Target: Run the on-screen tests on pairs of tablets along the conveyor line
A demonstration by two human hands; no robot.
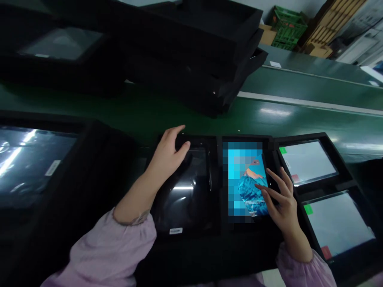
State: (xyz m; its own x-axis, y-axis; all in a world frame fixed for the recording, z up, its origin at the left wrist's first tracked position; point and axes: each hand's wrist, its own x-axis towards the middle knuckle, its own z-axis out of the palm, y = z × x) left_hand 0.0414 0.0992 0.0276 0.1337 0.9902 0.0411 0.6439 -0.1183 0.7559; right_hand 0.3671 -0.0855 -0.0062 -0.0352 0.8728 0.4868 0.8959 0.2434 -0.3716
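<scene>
My right hand (279,197) is over the right edge of a lit tablet (253,187), its fingers spread and the index fingertip at the screen. A mountain picture in blue and orange fills part of that screen; a pixelated patch covers the rest. To the left, a dark tablet (185,199) with a small white label lies in a black tray, its glossy face reflecting a light. Above that tablet's upper left corner hovers my left hand (173,147), thumb and fingers apart and holding nothing. Whether the right fingertip actually touches the glass I cannot tell.
Two tablets with whitish faces, an upper one (311,163) and a lower one (344,223), lie in black trays at right. Another dark tablet (32,159) is at left. Stacked black trays (191,44) stand behind on the green bench (269,115). A green crate (289,28) sits beyond.
</scene>
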